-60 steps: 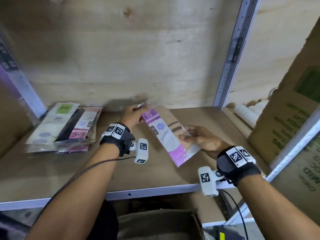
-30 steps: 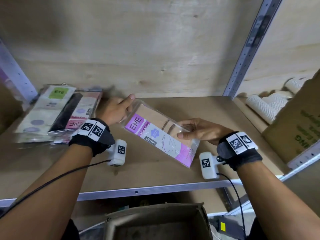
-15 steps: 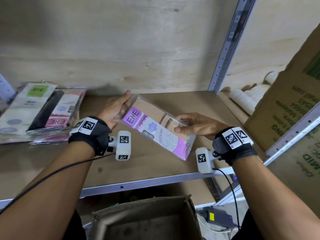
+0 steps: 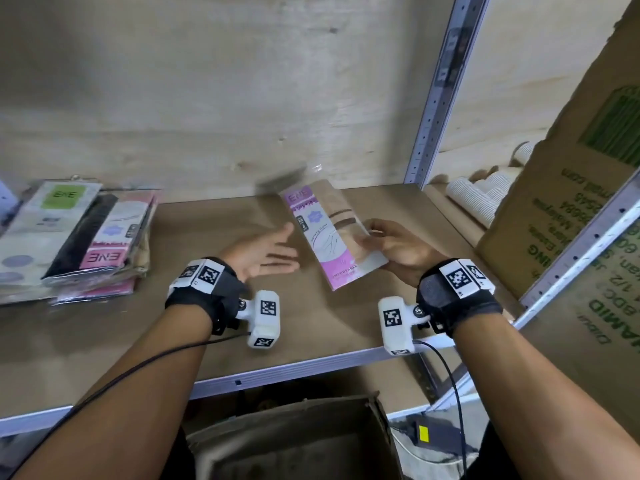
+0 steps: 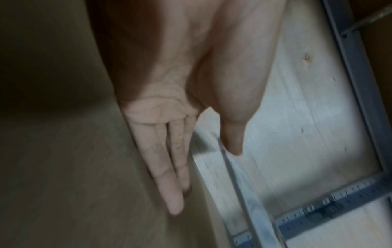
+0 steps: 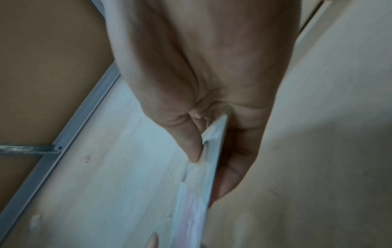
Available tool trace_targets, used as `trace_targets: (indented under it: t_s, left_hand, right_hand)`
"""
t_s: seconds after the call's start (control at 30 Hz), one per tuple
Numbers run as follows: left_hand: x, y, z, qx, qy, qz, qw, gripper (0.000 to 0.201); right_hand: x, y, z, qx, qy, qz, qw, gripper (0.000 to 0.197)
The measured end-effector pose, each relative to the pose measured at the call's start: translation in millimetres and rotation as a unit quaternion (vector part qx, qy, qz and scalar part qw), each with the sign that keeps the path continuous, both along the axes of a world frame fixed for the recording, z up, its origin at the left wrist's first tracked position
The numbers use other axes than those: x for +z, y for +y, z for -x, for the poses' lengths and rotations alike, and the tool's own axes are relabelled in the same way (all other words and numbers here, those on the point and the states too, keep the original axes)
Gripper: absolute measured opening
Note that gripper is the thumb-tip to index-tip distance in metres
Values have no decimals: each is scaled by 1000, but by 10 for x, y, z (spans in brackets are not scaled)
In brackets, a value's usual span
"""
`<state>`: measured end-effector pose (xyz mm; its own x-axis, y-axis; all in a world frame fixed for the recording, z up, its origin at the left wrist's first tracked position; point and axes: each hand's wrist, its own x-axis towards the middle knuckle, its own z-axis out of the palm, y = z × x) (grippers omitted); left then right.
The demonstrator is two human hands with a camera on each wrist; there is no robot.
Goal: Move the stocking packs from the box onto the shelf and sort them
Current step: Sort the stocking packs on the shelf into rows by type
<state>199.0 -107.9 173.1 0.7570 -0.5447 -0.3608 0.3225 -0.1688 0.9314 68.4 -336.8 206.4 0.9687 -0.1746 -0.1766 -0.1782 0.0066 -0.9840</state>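
Observation:
A purple and beige stocking pack is held tilted above the brown shelf board, near the middle. My right hand pinches its lower right edge, thumb on top and fingers underneath; the right wrist view shows the pack edge-on in that pinch. My left hand hovers flat, palm up, just left of the pack and apart from it; in the left wrist view its fingers are straight. A stack of stocking packs lies at the shelf's left end.
A grey shelf upright stands behind the pack to the right. Rolls of white cups and a large cardboard carton fill the right side. An open cardboard box sits below the shelf's front edge.
My left hand has let go of the pack's top end and drawn back, palm open. The pack has swung more upright in my right hand.

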Motion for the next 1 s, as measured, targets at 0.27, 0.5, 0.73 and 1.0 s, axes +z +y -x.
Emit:
trace_targets:
  t_s: [0.27,0.5,0.73,1.0]
  left_hand:
    - [-2,-137,169,-28,-66,8,997,25]
    - [2,-145,189,21,-148,-107,983,26]
    - [110,-210,245,6,-182,-170,968,19]
    - [75,-434,275,32,-155,-76,985,22]
  right_hand:
    - [-118,118,-138,-17,41,22,999,12]
    - [-199,51,-284,-18,103,263,959,28]
    - [-201,25,-263,-30,93,367,925,14]
    - [-194,-59,-310,-33,91,292,952,3]
